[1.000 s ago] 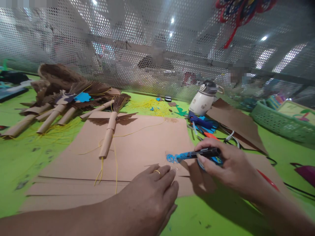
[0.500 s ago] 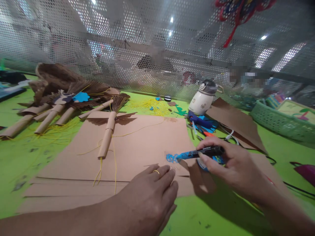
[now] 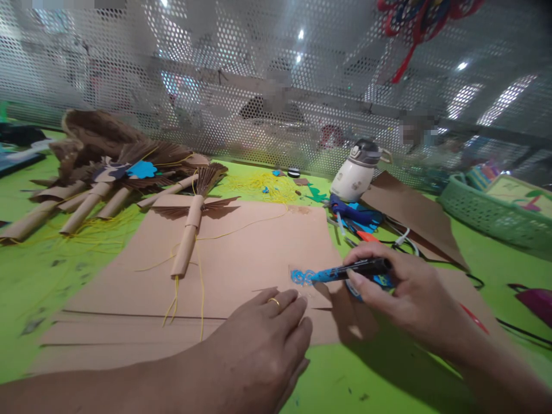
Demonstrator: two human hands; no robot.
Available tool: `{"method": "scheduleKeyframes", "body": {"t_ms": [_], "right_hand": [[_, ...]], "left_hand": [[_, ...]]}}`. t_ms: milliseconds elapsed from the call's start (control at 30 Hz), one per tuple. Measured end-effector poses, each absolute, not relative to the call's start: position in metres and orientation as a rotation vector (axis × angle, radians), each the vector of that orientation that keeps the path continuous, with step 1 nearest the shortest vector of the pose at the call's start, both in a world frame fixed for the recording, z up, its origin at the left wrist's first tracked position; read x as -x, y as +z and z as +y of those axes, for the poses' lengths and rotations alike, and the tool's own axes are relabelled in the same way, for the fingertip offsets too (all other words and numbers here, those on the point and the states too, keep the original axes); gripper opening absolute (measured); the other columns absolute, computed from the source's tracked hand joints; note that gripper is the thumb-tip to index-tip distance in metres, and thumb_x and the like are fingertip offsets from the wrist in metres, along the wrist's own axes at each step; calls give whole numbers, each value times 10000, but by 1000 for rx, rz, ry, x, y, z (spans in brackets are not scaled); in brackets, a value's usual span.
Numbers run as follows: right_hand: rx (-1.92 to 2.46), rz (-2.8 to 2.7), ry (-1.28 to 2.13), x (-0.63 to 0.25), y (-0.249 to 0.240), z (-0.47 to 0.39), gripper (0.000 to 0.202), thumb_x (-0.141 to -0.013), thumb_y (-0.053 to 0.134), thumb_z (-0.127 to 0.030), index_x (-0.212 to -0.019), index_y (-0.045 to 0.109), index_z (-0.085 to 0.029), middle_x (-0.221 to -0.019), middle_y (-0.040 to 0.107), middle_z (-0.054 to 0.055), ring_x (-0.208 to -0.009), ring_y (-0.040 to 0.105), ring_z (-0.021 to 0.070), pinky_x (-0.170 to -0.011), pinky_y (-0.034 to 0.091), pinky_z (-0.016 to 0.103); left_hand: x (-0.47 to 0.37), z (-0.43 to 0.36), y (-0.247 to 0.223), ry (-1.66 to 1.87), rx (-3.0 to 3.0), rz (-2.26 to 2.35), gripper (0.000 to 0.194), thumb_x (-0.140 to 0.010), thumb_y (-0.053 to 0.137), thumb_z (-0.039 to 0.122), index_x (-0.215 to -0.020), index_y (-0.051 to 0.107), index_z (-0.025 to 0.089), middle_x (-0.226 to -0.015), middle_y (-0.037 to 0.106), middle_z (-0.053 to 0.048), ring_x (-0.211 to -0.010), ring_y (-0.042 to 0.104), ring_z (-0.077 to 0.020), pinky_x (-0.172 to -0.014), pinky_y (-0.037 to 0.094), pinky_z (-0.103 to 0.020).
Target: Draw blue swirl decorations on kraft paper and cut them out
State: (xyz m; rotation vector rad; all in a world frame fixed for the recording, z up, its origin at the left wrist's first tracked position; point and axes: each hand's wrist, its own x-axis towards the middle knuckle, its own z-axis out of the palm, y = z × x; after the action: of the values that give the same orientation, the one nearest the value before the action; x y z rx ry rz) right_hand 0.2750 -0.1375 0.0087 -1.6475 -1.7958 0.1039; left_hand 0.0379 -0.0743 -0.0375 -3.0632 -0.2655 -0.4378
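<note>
My right hand [image 3: 401, 293] grips a black and blue marker [image 3: 353, 269], its tip down on blue curly marks [image 3: 301, 277] at the right part of the brown paper [image 3: 241, 253]. My left hand [image 3: 271, 339], with a ring on one finger, lies flat on the paper's lower edge, just below the marks; nothing shows in it. A rolled paper tube figure [image 3: 188, 238] with pleated wings and yellow strings rests on the paper's left part. More brown sheets lie beneath the top one.
More paper tube figures [image 3: 88, 210] are piled at the left. A white bottle [image 3: 353, 172], a blue glue gun [image 3: 356, 211] with cables and a green basket [image 3: 495, 213] stand or lie at the right. Tangled yellow string [image 3: 267, 187] lies behind the paper, before a perforated metal screen [image 3: 259, 103].
The marker and my right hand have shifted very slightly. A red object under my right wrist shows more. My left hand stays in place.
</note>
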Motion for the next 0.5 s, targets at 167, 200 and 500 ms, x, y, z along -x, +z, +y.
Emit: {"method": "scheduleKeyframes", "body": {"t_ms": [167,200,500], "right_hand": [[1634,-1787,96,-275,11,-136,108,-898,584,-232,-904,692,-235,-770,713,-19,-661,642,142,-620,501,246],[1631,-1816,99,-275,11,-135,116,-894,582,-222,-903,697,-231,-776,724,-12,-665,654,145,-618,508,248],[1623,-1619,106,-278,15,-137,85,-844,651,-262,-857,731,-240,-735,745,-10,-607,676,153,-572,537,260]], "left_hand": [[-38,-73,-39,-434,3068,-230,362,-1079,395,264,-1193,697,101,-1315,698,-177,-1197,676,-321,-1031,584,-495],[-38,-73,-39,-440,3064,-237,362,-1079,394,262,-1191,697,100,-1318,696,-177,-1201,674,-322,-1035,582,-498],[-39,-73,-35,-408,3085,-260,322,-1075,415,245,-1176,691,113,-1271,705,-158,-1194,664,-318,-1022,578,-503]]}}
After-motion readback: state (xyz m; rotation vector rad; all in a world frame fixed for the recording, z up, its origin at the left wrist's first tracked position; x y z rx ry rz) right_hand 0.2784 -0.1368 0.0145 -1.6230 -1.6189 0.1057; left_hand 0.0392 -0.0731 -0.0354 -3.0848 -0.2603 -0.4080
